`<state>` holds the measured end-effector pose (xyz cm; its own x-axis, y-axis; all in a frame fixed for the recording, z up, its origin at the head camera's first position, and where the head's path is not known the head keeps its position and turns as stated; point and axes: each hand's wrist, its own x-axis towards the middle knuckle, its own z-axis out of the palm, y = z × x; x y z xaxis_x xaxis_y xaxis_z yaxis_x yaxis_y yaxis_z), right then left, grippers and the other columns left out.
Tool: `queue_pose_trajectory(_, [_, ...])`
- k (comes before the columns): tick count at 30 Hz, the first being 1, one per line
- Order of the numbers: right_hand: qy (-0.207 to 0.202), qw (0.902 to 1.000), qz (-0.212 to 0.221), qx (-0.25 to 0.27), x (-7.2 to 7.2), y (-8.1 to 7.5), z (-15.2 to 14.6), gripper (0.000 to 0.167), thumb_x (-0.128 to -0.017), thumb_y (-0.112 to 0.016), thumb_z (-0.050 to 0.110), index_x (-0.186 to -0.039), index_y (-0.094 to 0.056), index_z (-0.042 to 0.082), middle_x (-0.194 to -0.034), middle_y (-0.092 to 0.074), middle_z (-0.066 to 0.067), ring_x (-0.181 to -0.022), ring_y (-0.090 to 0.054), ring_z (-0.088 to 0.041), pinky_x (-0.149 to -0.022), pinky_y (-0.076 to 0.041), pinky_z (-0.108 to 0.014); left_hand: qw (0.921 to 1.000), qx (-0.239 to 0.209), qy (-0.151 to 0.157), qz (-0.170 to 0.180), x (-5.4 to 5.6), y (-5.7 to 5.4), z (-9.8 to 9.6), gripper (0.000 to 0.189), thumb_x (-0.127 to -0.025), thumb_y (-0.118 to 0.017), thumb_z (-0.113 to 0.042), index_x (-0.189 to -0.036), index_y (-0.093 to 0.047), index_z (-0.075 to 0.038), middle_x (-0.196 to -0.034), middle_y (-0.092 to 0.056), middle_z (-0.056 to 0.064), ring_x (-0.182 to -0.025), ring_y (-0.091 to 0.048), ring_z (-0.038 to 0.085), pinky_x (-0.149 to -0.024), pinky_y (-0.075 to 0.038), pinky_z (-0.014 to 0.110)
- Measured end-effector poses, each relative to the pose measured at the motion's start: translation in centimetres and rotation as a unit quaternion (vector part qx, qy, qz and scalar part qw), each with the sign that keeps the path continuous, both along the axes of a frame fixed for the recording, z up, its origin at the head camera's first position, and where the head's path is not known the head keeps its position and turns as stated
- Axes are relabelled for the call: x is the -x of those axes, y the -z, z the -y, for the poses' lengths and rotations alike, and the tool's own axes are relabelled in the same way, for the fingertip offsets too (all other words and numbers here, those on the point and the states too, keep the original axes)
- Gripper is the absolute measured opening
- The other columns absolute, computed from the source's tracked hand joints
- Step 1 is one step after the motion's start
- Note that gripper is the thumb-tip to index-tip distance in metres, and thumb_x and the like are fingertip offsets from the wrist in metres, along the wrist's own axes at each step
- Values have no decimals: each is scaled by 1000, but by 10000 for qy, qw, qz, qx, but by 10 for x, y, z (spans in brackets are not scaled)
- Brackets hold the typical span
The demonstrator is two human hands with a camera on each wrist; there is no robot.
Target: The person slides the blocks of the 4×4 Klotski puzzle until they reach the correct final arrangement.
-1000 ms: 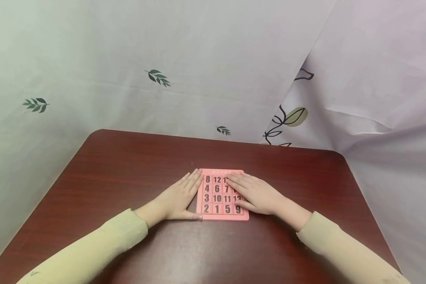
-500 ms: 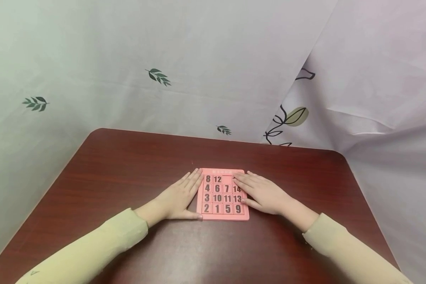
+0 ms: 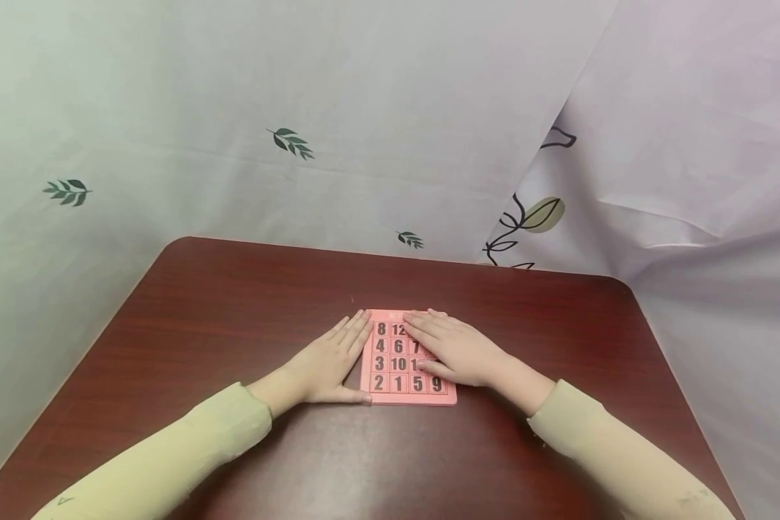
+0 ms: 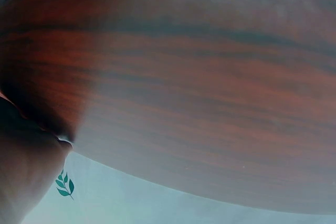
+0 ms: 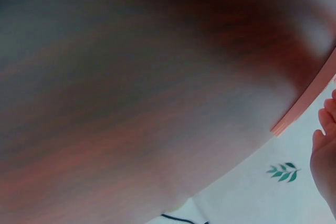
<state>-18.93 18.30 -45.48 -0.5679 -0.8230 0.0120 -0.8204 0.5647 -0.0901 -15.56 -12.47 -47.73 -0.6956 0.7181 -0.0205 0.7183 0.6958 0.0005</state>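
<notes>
A pink sliding number puzzle (image 3: 398,383) lies flat on the table, its black-numbered tiles set in rows. Along its left edge rests my left hand (image 3: 328,361), fingers straight, thumb at the lower left corner. My right hand (image 3: 458,350) lies over the upper right part with straight fingers, their tips at the top row just right of the 12. Tiles beneath that hand are hidden. In the right wrist view, the puzzle's side edge (image 5: 307,95) shows beside part of the right hand (image 5: 325,156). The left wrist view catches only part of the left hand (image 4: 31,177).
The dark red-brown wooden table (image 3: 247,289) has rounded far corners. Pale curtains (image 3: 364,108) with leaf prints hang behind it and at both sides. Both forearms, in light sleeves (image 3: 221,422), reach in from the near corners.
Half a second ago my right hand had drawn right, baring a gap beside the 12 where a tile stood before. Now it is further left, covering that spot. My left hand stays put.
</notes>
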Motion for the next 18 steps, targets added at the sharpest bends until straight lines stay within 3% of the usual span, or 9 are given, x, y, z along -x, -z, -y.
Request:
queue_pose_trajectory(8, [-33,9995,29,-308,2,0,12,73,-108,-53,51,-166,-36,9,-174,-35,-7,-162,-33,-22,-134,-28,-43,10000,33,-21,8,-1,0,-1,125,-89,-56,-84,-165,-22,10,-175,-15,29,-165,-19,40,-135,-24,48])
queue_pose_trajectory(18, [127,9997,-27,-190,0,1,-13,72,-106,-58,47,-163,-41,7,-171,-40,-9,-160,-37,-26,-133,-30,-46,10000,-19,-19,19,-1,-1,-1,126,-88,-57,-84,-165,-21,10,-175,-15,30,-165,-19,42,-135,-24,49])
